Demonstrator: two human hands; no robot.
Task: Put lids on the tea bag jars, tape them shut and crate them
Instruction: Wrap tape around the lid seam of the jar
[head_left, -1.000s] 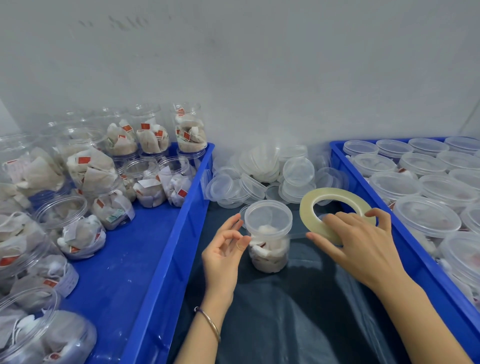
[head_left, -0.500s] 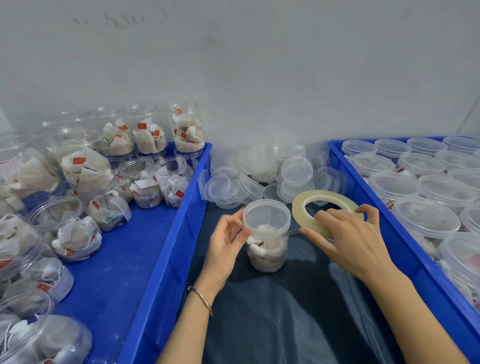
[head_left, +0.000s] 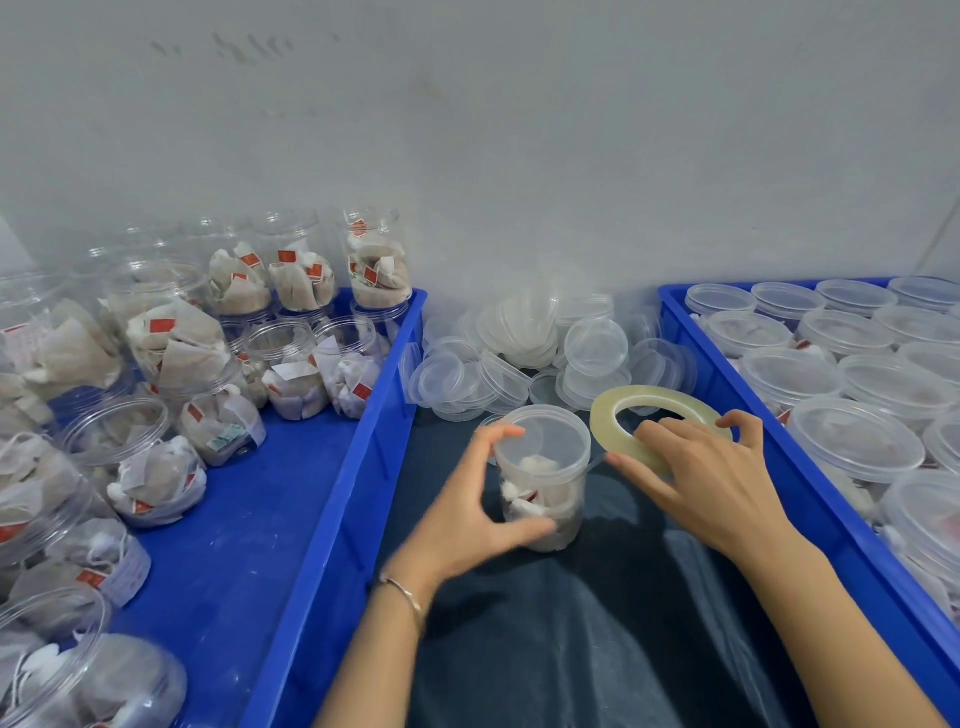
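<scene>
The taping step is in hand: the left hand (head_left: 470, 512) curls around the lidded jar (head_left: 543, 475) while the right hand (head_left: 714, 480) grips the tape roll (head_left: 657, 423) just beside it, so the next move likely needs the jar turned to wrap its lid seam.

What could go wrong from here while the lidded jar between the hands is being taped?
1. The left hand grips the jar mostly low on its side; a pull from the tape roll in the right hand might tip it.
2. Loose lids are piled right behind, so a sliding jar or roll could scatter them.
3. The clear tape strand is barely visible, so it may land off the lid seam.
</scene>
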